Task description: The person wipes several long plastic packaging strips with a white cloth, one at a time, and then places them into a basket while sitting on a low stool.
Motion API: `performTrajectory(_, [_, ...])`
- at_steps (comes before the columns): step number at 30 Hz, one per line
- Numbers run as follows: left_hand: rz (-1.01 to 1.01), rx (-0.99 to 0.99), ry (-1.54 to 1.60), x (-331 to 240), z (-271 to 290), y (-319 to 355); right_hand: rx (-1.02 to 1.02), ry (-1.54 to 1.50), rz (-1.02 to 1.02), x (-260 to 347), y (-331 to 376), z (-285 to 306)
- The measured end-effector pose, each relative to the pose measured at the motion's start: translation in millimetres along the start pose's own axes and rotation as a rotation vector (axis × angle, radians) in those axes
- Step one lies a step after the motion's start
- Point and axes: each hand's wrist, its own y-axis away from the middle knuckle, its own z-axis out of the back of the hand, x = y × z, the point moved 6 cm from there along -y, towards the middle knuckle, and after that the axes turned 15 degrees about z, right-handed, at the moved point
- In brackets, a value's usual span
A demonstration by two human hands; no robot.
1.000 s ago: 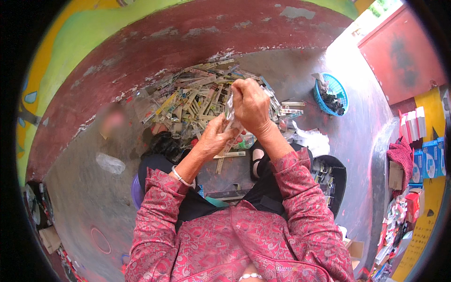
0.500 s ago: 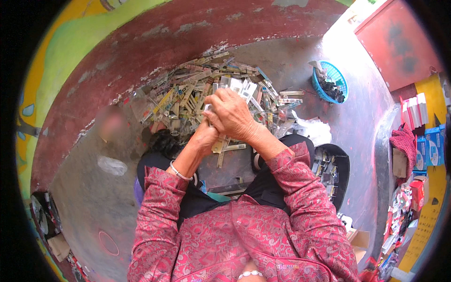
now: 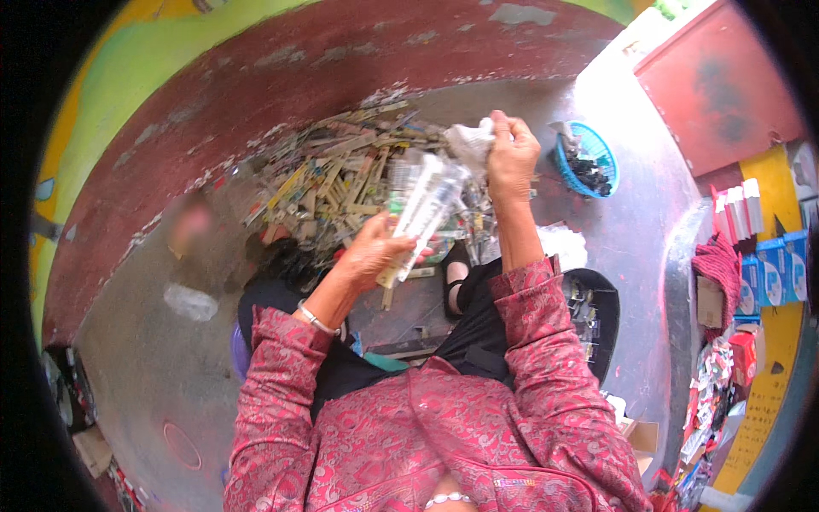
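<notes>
A bundle of clear plastic syringes (image 3: pixel 420 213) is gripped in the left hand (image 3: pixel 375 254), the fingers closed around the lower ends so that the barrels fan upward and to the right. The bundle is held in the air above the lap, over the near edge of a large heap of packaged syringes and wrappers (image 3: pixel 341 175) that is spread on the grey floor (image 3: pixel 145 358) against a dark red wall base (image 3: pixel 281 77).

The right hand (image 3: pixel 510 158) is raised higher and to the right of the bundle, clenched on a crumpled piece of clear wrapping (image 3: pixel 472 141), which is seen just left of the knuckles. The 2 hands are apart, with the tops of the syringes near the wrapping; whether they touch cannot be told.

A thin bracelet (image 3: pixel 314 317) is worn on the left wrist, and both arms are covered by red patterned sleeves (image 3: pixel 529 341). A blue basket (image 3: pixel 589 162) with dark items inside is set on the floor to the right of the right hand. A black tray (image 3: pixel 593 320) is placed beside the right knee.
</notes>
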Motion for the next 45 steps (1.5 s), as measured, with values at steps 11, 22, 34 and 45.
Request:
performTrajectory(11, [-0.024, -0.040, 0.087, -7.4, 6.0, -5.7, 0.080, -1.429, -0.801, -34.1, 22.1, -32.0])
performTrajectory(22, [-0.101, -0.080, 0.147, -15.6, -2.7, -10.2, 0.410, 0.460, 0.764, 73.7, 53.2, -61.3])
performTrajectory(34, [-0.217, -0.032, 0.207, -31.9, 16.4, 1.0, 0.824, 0.184, 0.577, 72.1, 66.9, -70.4])
performTrajectory(45, [-0.010, 0.036, 0.046, -7.3, -0.5, -1.3, 0.365, 0.879, 0.485, 27.9, 23.3, -62.8])
